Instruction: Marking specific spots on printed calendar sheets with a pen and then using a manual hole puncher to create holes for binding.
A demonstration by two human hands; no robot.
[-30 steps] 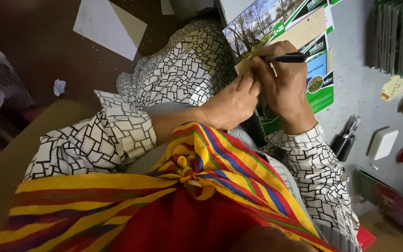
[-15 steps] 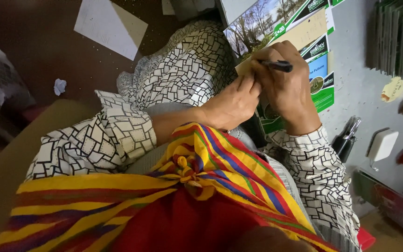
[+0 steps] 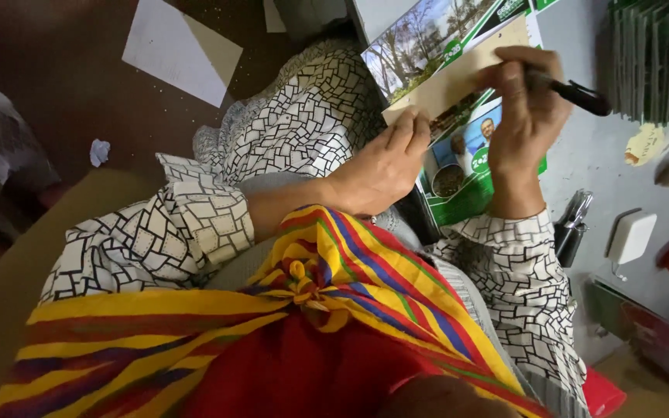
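Nearest to me, across my lap, lies a striped cloth of yellow, red, blue and green (image 3: 334, 286), knotted at its middle, with a red fabric (image 3: 296, 371) below it. Both my forearms come out of white sleeves printed with a black cracked-tile pattern (image 3: 156, 240)

Beyond the knot my left hand (image 3: 377, 166) is closed on the lower left corner of a narrow tan strip of card (image 3: 458, 73), thumb and fingertips pinching its edge. That strip slants upward to the right, held up in front of a glossy printed calendar sheet with a tree photo and green borders (image 3: 427, 39), which hangs over the left edge of the grey table

At the strip's upper right end my right hand (image 3: 524, 108) is shut around a black marker pen (image 3: 574, 93); its barrel sticks out to the right past my fingers, and the tip is hidden behind them, so I cannot tell whether it touches the card

Farther right on the grey table (image 3: 582, 155) sit a small white box-shaped holder (image 3: 632, 236) and a dark metal clip (image 3: 571, 224) near my right sleeve. Along the table's far edge stands a row of green-edged sheets (image 3: 652, 54). Off to the left, down on the dark brown floor (image 3: 56, 93), lie a white sheet of paper (image 3: 168, 46) and a small crumpled white scrap (image 3: 100, 151)
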